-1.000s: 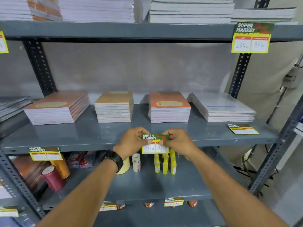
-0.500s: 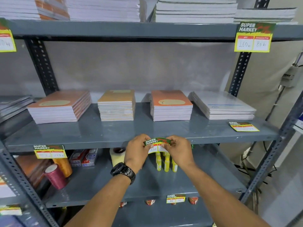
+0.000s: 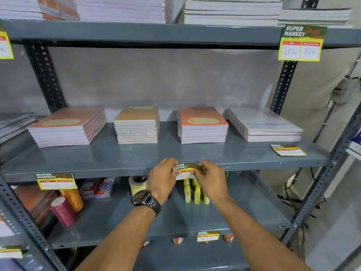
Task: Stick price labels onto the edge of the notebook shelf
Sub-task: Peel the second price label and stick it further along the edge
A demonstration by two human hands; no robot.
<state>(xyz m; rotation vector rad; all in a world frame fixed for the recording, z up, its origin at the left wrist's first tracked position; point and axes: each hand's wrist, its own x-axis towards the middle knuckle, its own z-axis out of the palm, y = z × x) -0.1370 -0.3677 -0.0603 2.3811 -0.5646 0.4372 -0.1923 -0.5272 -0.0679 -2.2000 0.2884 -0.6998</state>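
Observation:
A green, yellow and white price label (image 3: 185, 170) is pinched at both ends, bowed upward, right at the front edge of the grey notebook shelf (image 3: 117, 171). My left hand (image 3: 162, 178) grips its left end and my right hand (image 3: 210, 178) grips its right end. Several notebook stacks rest on the shelf, among them an orange stack (image 3: 202, 126) directly behind the label. Another label (image 3: 55, 180) is stuck on the same edge at the left. A loose label (image 3: 288, 150) lies flat on the shelf at the right.
A big price label (image 3: 301, 44) hangs from the upper shelf edge at right. Below the notebook shelf stand yellow bottles (image 3: 195, 194), a tape roll (image 3: 137, 183), thread spools (image 3: 63, 211) and small boxes (image 3: 97, 188). Perforated steel uprights (image 3: 284, 81) frame the rack.
The label was flat between my hands; now it is bowed upward and sits higher against the shelf's front edge. Both hands rose slightly with it.

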